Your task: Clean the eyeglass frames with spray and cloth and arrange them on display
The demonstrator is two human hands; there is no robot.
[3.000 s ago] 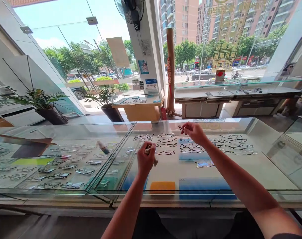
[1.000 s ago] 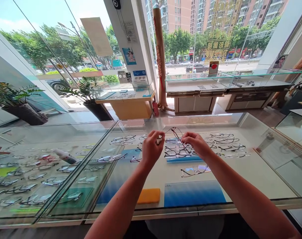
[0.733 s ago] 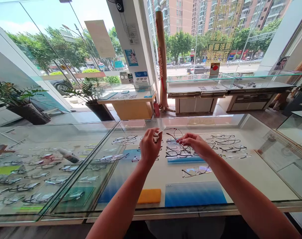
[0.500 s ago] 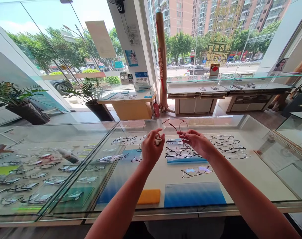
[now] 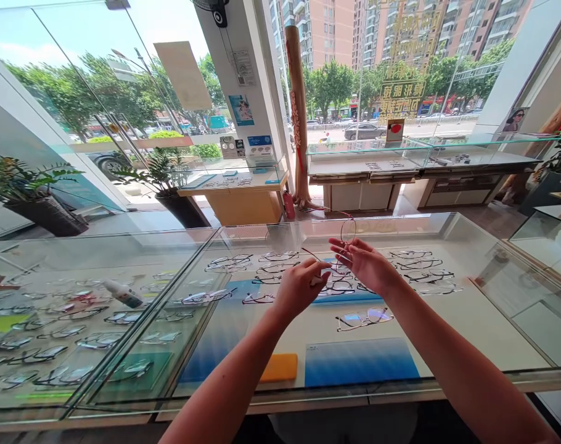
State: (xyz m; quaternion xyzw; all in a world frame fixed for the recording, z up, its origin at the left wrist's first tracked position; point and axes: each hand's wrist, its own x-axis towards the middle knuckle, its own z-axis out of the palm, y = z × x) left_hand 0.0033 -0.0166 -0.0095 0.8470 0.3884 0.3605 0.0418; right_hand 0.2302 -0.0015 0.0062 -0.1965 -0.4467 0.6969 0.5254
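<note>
My right hand holds a pair of thin-rimmed eyeglasses above the glass counter, one round rim standing up and a reddish temple arm reaching to the left. Closed around a small crumpled whitish cloth, my left hand is at the lower part of the glasses. Whether the cloth touches a lens cannot be made out, as the fingers cover it. Below both hands, rows of eyeglasses lie inside the display case, and one separate pair lies nearer to me.
The glass display counter spans the front. Inside are a blue gradient card and an orange case. A white bottle lies at left. Beyond stand potted plants, a wooden post and more display cases.
My left hand has moved right and slightly down with the cloth, up to the eyeglasses. The eyeglasses have turned a little in my right hand, which stays nearly in place.
</note>
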